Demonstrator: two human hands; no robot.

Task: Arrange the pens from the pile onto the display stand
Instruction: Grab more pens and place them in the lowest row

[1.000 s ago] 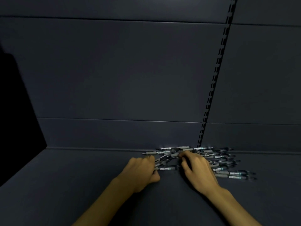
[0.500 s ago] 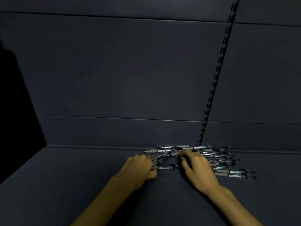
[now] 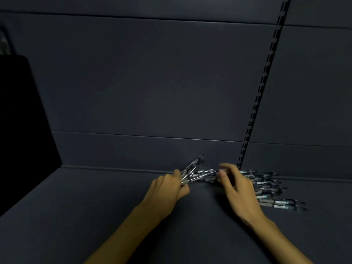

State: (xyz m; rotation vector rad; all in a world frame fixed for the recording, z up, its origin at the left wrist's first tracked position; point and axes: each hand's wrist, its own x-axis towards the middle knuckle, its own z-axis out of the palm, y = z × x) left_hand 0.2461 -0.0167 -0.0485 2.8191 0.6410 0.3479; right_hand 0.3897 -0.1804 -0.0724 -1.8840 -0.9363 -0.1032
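Your pile of pens (image 3: 266,189) lies on the dark shelf (image 3: 95,216), right against the back wall just to the right of the slotted upright (image 3: 264,86). Just left of the pile, your left hand (image 3: 167,189) grips a small bunch of pens (image 3: 192,168), fingers curled round their lower ends so the bunch fans up and away toward the wall. Your right hand (image 3: 238,187) hovers at the pile's left edge, fingers bent, thumb and forefinger close by a pen tip; whether they pinch it, you cannot tell from here. Left of everything, a black panel (image 3: 21,121) closes the shelf's end.
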